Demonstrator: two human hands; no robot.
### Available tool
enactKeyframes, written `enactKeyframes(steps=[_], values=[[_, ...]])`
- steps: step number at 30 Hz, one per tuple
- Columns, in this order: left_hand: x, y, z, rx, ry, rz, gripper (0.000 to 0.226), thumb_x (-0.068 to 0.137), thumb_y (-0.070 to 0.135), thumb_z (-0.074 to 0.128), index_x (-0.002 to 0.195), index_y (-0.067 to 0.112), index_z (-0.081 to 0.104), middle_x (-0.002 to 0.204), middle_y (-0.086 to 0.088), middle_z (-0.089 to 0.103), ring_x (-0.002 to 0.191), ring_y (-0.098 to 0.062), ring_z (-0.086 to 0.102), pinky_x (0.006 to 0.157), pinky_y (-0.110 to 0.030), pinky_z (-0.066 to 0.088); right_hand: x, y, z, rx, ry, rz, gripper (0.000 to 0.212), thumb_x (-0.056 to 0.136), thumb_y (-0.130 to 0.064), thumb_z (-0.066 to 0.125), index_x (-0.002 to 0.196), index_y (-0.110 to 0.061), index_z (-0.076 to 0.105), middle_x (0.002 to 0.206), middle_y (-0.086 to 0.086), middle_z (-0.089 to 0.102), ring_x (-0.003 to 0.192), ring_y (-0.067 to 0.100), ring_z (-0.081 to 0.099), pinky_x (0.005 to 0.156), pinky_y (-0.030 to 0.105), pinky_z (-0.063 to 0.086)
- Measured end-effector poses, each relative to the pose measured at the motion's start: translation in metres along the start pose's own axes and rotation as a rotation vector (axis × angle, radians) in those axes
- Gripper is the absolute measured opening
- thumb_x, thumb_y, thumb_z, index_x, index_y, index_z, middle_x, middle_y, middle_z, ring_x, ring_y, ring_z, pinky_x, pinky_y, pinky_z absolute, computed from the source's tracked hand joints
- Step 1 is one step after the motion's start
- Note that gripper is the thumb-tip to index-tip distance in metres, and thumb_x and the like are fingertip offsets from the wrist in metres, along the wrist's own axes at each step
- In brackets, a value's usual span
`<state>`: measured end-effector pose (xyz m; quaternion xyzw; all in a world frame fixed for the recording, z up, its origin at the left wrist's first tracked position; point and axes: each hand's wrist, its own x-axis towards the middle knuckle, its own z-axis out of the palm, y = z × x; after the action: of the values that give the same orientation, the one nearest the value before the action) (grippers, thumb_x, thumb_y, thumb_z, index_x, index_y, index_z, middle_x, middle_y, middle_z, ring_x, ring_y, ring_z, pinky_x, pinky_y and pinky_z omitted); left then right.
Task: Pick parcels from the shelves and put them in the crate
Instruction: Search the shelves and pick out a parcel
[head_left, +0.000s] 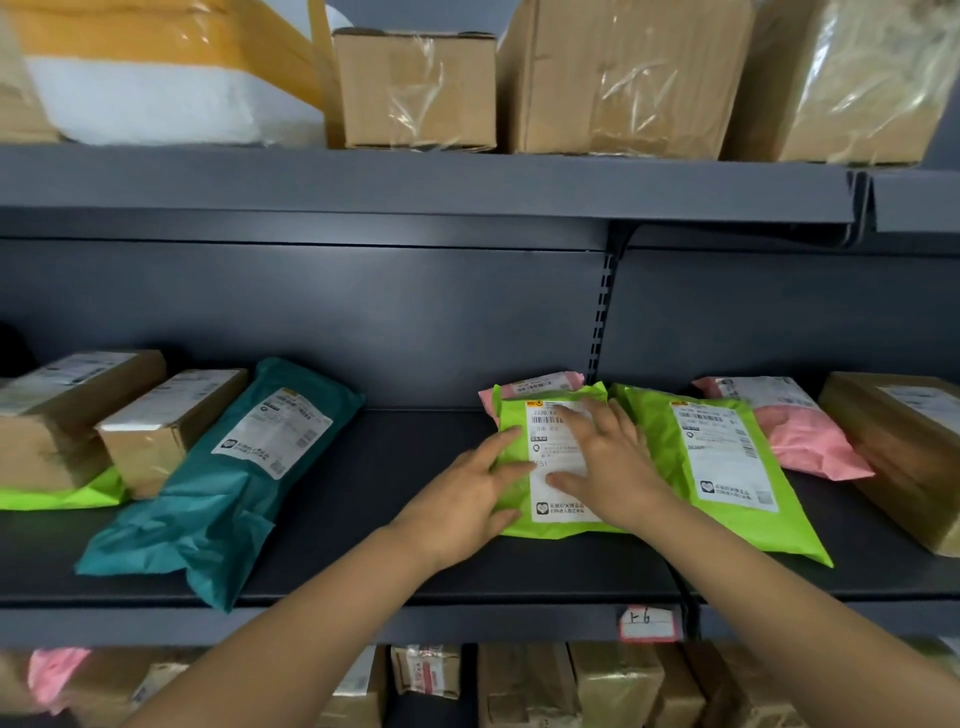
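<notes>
Hands on green parcel (545, 447)
It lies under the flat, spread fingers of the right hand (608, 467); straight fingers of the left hand (465, 486) touch its edge.

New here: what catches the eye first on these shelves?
The left hand and right hand rest on a bright green parcel at the middle shelf's centre. A long teal parcel lies to its left, and taped cardboard boxes line the shelf above.

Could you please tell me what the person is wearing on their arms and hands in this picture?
Nothing that shows. The left hand and right hand have no gloves, and no ring, watch or bracelet is visible. The left forearm and right forearm are bare, with no sleeve in view.
</notes>
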<state>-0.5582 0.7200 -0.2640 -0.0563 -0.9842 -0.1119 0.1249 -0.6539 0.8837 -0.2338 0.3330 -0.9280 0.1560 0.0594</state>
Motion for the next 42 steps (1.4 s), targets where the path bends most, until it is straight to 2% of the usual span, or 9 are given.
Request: enactKeyframes(steps=[5, 11, 16, 22, 26, 31, 37, 40, 42], values=[[-0.015, -0.011, -0.022, 0.031, 0.067, -0.072, 0.058, 0.091, 0.036, 0.057, 0.144, 0.027, 0.035, 0.156, 0.008, 0.011, 0.137, -0.022, 0.028, 0.106, -0.043, 0.037, 0.007, -0.024, -0.009, -0.032, 0.029, -0.113, 0.074, 0.087, -0.042, 0.061, 0.148, -0.03, 0.021, 0.158, 0.0, 0.007, 0.146, 0.026, -0.001, 0.118, 0.046, 0.009], [-0.055, -0.043, -0.055, 0.174, 0.163, -0.261, 0.054, 0.091, 0.039, 0.057, 0.14, 0.024, 0.043, 0.151, 0.005, 0.03, 0.135, -0.019, 0.033, 0.109, -0.035, 0.034, 0.016, -0.062, 0.009, -0.103, -0.152, -0.181, 0.072, 0.084, -0.033, 0.066, 0.146, -0.031, 0.029, 0.156, 0.0, 0.007, 0.145, 0.029, -0.001, 0.117, 0.049, 0.007], [-0.094, -0.078, -0.082, 0.3, 0.232, -0.472, 0.055, 0.09, 0.045, 0.054, 0.14, 0.025, 0.042, 0.15, 0.003, 0.033, 0.135, -0.022, 0.032, 0.107, -0.042, 0.035, 0.019, -0.096, 0.018, -0.201, -0.098, -0.251, 0.071, 0.087, -0.034, 0.063, 0.147, -0.03, 0.026, 0.158, 0.002, 0.004, 0.145, 0.031, -0.003, 0.118, 0.05, 0.004], [-0.13, -0.129, -0.102, 0.186, 0.266, -0.626, 0.062, 0.088, 0.054, 0.051, 0.139, 0.021, 0.043, 0.144, -0.002, 0.041, 0.132, -0.026, 0.037, 0.106, -0.042, 0.037, 0.027, -0.165, 0.028, 0.116, -0.2, -0.261, 0.073, 0.088, -0.043, 0.06, 0.149, -0.022, 0.025, 0.157, 0.005, 0.016, 0.143, 0.024, 0.018, 0.116, 0.035, 0.02], [-0.149, -0.156, -0.105, 0.074, 0.134, -0.587, 0.067, 0.084, 0.053, 0.059, 0.141, 0.021, 0.041, 0.146, -0.008, 0.038, 0.131, -0.027, 0.038, 0.112, -0.035, 0.029, 0.035, -0.203, 0.048, 0.36, -0.318, -0.142, 0.077, 0.089, -0.047, 0.057, 0.15, -0.021, 0.019, 0.156, 0.005, 0.022, 0.142, 0.019, 0.024, 0.111, 0.027, 0.023], [-0.16, -0.17, -0.106, -0.077, 0.024, -0.413, 0.065, 0.085, 0.042, 0.065, 0.142, 0.023, 0.039, 0.145, -0.002, 0.04, 0.13, -0.016, 0.04, 0.107, -0.02, 0.027, 0.042, -0.243, 0.068, 0.563, -0.196, -0.036, 0.074, 0.089, -0.045, 0.058, 0.15, -0.026, 0.02, 0.153, 0.007, 0.024, 0.139, 0.019, 0.028, 0.109, 0.025, 0.024], [-0.147, -0.166, -0.095, -0.281, 0.05, -0.269, 0.075, 0.078, 0.037, 0.074, 0.142, 0.022, 0.038, 0.138, 0.003, 0.049, 0.124, -0.013, 0.047, 0.093, -0.011, 0.031, 0.052, -0.257, 0.077, 0.255, -0.203, 0.023, 0.064, 0.093, -0.055, 0.042, 0.148, -0.026, 0.026, 0.16, 0.005, 0.004, 0.147, 0.018, -0.002, 0.119, 0.038, 0.009], [-0.145, -0.168, -0.093, -0.32, 0.041, -0.255, 0.087, 0.075, 0.046, 0.073, 0.147, 0.021, 0.029, 0.144, 0.003, 0.043, 0.128, -0.012, 0.044, 0.106, -0.023, 0.034, 0.053, -0.251, 0.073, 0.176, -0.21, 0.038, 0.058, 0.095, -0.049, 0.044, 0.146, -0.025, 0.032, 0.159, 0.004, 0.008, 0.147, 0.016, -0.001, 0.116, 0.036, 0.009], [-0.146, -0.173, -0.101, -0.156, 0.159, -0.168, 0.075, 0.075, 0.05, 0.071, 0.139, 0.019, 0.045, 0.141, 0.002, 0.048, 0.127, -0.014, 0.046, 0.105, -0.025, 0.034, 0.052, -0.248, 0.068, 0.206, -0.205, 0.027, 0.054, 0.094, -0.04, 0.049, 0.144, -0.021, 0.038, 0.158, 0.006, 0.015, 0.146, 0.017, 0.005, 0.115, 0.032, 0.012]])
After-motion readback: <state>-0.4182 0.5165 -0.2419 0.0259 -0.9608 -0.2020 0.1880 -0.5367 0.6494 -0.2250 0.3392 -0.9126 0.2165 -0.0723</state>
